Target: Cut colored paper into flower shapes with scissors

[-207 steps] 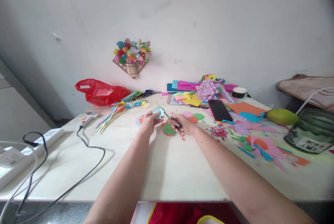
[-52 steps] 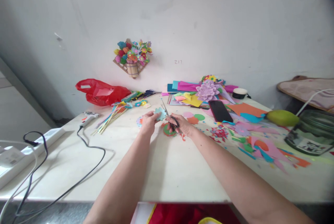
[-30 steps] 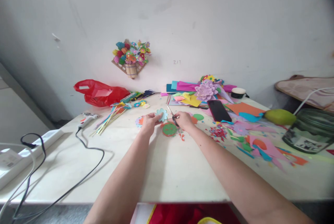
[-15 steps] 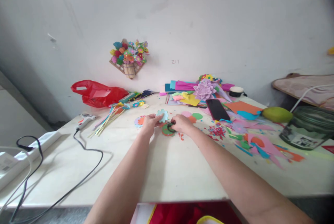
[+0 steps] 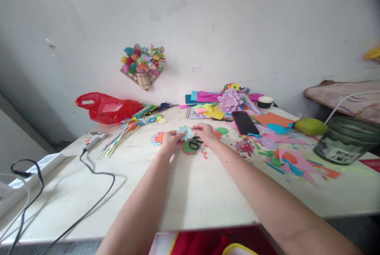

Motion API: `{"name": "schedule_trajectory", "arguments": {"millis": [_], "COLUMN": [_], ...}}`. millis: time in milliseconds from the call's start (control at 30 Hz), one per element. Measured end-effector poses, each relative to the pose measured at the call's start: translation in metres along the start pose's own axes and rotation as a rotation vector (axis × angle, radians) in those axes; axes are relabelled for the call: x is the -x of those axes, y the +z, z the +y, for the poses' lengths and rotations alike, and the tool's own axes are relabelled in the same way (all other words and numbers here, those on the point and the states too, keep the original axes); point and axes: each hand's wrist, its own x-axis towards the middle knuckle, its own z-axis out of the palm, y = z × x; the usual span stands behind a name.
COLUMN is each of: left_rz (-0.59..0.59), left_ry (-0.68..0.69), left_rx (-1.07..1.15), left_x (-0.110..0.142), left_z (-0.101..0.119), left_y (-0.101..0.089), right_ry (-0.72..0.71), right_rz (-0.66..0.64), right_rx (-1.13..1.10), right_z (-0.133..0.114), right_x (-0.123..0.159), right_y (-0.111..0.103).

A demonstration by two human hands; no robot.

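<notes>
Between finger and thumb my left hand (image 5: 171,142) holds a light blue scalloped flower cutout (image 5: 185,132). My right hand (image 5: 206,134) is pinched closed at the flower's right edge, its fingertips seeming to grip the rim. Just below, dark-handled scissors (image 5: 194,143) lie with their blades hidden from me. Under them is a green flower cutout with an orange edge (image 5: 189,149). Left of my left hand rests an orange and lilac flower cutout (image 5: 157,139). A green disc (image 5: 222,131) is beyond my right hand.
On the left are a glue gun (image 5: 95,140) with its cord, a white power strip (image 5: 44,168), sticks (image 5: 120,142) and a red plastic bag (image 5: 108,108). To the right lie a phone (image 5: 245,123), coloured scraps (image 5: 292,160), a mango-like fruit (image 5: 310,126) and a glass jar (image 5: 341,140).
My right hand has let go of the scissors, which now lie on the green cutout. It has moved up to the light blue flower's edge. My left hand keeps its hold.
</notes>
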Motion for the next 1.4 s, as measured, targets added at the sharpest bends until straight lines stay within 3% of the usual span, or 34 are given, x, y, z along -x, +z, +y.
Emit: {"name": "schedule_trajectory", "arguments": {"millis": [133, 300, 533, 833, 967, 1133, 1400], "left_rz": [-0.018, -0.014, -0.092, -0.154, -0.164, -0.123, -0.131], "left_ry": [-0.016, -0.024, -0.048, -0.057, -0.056, -0.056, -0.043], "left_rx": [-0.005, 0.013, 0.05, 0.035, 0.028, 0.036, 0.093], "left_x": [0.002, 0.004, 0.007, 0.007, 0.006, 0.007, 0.007], "left_z": [0.002, 0.004, 0.004, 0.003, 0.002, 0.005, 0.005], "left_y": [0.002, 0.005, 0.007, 0.007, 0.006, 0.006, 0.005], "right_ry": [0.061, -0.059, -0.151, -0.066, -0.053, 0.013, 0.231], "right_rz": [-0.034, -0.041, 0.073, 0.05, 0.123, 0.338, 0.378], "right_rx": [-0.045, -0.029, 0.115, 0.018, 0.014, 0.233, 0.536], "right_z": [-0.005, 0.01, 0.016, 0.007, 0.006, 0.008, 0.007], "right_x": [0.005, -0.004, -0.008, 0.0, -0.001, -0.01, -0.019], "right_y": [-0.002, 0.004, 0.006, 0.007, 0.005, -0.011, -0.039]}}
